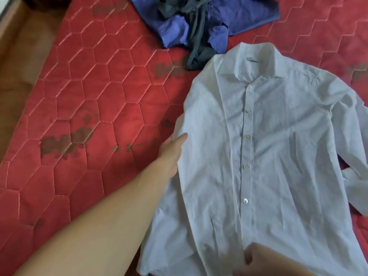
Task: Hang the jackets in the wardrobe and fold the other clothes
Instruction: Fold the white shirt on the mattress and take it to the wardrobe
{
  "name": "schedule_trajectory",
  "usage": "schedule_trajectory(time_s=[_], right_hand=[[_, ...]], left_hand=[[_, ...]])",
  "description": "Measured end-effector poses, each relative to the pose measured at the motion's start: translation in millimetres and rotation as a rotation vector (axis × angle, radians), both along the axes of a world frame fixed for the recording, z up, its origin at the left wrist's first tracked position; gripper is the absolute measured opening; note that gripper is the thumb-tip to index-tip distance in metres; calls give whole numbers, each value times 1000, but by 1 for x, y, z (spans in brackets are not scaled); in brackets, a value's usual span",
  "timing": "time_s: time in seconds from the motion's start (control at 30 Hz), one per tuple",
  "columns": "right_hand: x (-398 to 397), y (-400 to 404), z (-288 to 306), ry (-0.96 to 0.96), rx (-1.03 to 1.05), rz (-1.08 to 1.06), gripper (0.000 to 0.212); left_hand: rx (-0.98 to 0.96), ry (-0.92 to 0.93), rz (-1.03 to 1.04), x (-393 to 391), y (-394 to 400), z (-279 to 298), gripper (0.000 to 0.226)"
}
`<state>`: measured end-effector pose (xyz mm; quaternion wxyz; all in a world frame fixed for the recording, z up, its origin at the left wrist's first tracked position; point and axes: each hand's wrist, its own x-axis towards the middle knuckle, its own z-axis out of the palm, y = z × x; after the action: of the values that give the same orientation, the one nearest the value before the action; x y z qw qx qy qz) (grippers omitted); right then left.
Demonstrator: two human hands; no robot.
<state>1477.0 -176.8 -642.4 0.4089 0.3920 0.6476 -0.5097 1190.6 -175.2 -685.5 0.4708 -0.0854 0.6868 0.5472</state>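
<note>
Fingers of my left hand reach the shirt's left edge, where the sleeve is tucked in along the body; I see a thumb lying on top of the cloth and the rest of the fingers going under the fold, so the hand seems to pinch that edge, though most of the fingers are hidden. My bare forearm runs from the lower left corner up to that point. My right hand sits at the bottom of the view on the shirt's hem, near the lowest part of the button strip; it is blurred and cut off by the frame, and I cannot tell whether its fingers lie flat on the cloth or grip it. I see the shirt, white and long-sleeved, lying front up and buttoned on the mattress, collar towards the far end and hem towards me. Its other sleeve trails off to the right, with the cuff folded back beside the body. Red and quilted in a hexagon pattern, the mattress shows several dark stains to the left of the shirt. Beyond the collar I see a crumpled blue garment with a dark grey garment heaped across it; the grey one's end lies just beside the shirt's shoulder. At far left, past the mattress edge, I see a brown floor.
</note>
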Motion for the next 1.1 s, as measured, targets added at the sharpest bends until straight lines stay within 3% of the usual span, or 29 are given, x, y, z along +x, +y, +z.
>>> schedule_trajectory(time_s=[0.13, 0.27, 0.37, 0.5, 0.63, 0.73, 0.8, 0.9, 1.0, 1.1], right_hand=[[-29, 33, 2, 105, -108, -89, 13], [-44, 53, -9, 72, -172, -88, 29], [-61, 68, -15, 86, -100, -113, 38], [-93, 94, -20, 130, 11, -419, 33], [-112, 104, -25, 86, 56, -409, 23], [-114, 106, -27, 66, 60, -391, 24], [-116, 108, -24, 64, 46, -392, 28], [-121, 112, -20, 23, 33, -382, 43], [-131, 116, -13, -28, 40, -302, 53], [-168, 144, -14, 162, 470, -263, 48]], left_hand=[[72, -55, 2, -33, 29, 6, 21], [104, -78, 91, -56, 42, 4, 23], [180, -94, 133, -71, 47, 1, 29], [237, -101, 162, -90, 45, -10, 36], [238, -90, 248, -101, 41, -24, 56], [139, 63, 66, -106, 50, -23, 66], [53, 204, -84, -110, 63, -18, 59], [-41, 285, -114, -118, 78, -12, 11], [-89, 262, -3, -127, 77, -18, 14], [-109, 216, 69, -128, 77, -20, 9]])
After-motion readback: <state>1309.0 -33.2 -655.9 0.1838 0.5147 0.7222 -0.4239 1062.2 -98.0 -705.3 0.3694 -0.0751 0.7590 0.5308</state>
